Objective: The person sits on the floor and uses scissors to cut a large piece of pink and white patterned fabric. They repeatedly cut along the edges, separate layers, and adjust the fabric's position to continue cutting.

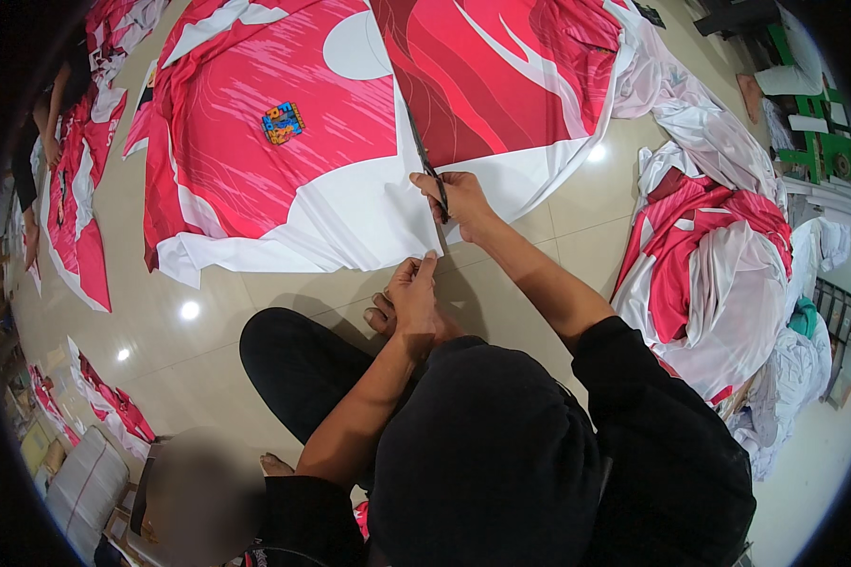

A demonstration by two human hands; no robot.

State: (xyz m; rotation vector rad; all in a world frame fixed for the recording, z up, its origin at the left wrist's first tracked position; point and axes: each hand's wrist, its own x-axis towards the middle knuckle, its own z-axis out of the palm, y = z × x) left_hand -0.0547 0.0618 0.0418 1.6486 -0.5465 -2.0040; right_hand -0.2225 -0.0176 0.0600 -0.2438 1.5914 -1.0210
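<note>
My right hand grips black scissors, whose blades lie along a vertical cut between two printed panels. The left panel is pink with streaks, a colourful emblem and a white lower band; the right panel is red with white flame shapes and a white border. My left hand pinches the bottom edge of the white band just below the scissors, near my bare foot.
Bundled pink and white cloth lies on my right. Other pieces lie at left, where another person's hand rests. A bare foot shows at upper right beside green equipment. Someone is at lower left. The tiled floor surrounds me.
</note>
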